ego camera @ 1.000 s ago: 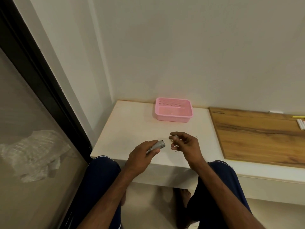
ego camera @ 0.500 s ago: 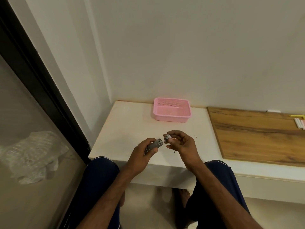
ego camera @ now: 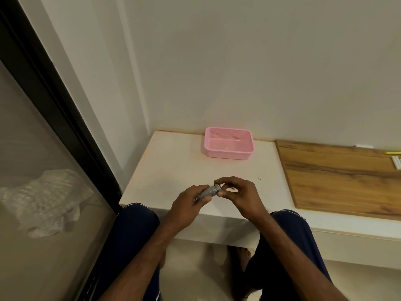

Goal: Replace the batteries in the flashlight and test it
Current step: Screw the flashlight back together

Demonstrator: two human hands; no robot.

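1. Gripping the small grey metal flashlight (ego camera: pixel 207 192) at lower centre of the frame, our left hand (ego camera: pixel 188 204) wraps its barrel; our right hand (ego camera: pixel 237 193) pinches the end cap.
2. We judge it light, rigid and slippery; hold the barrel.
3. Batteries stay hidden; the cap's threading is unclear.

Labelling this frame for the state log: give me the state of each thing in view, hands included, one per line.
small grey metal flashlight: held off the white tabletop, tilted, cap end at the right fingers; whether lit, cannot tell.
left hand: closed around the flashlight body.
right hand: fingers pinching the flashlight's end cap.
pink perforated plastic basket: upright on the white tabletop, looks empty.
wooden board: lying flat.
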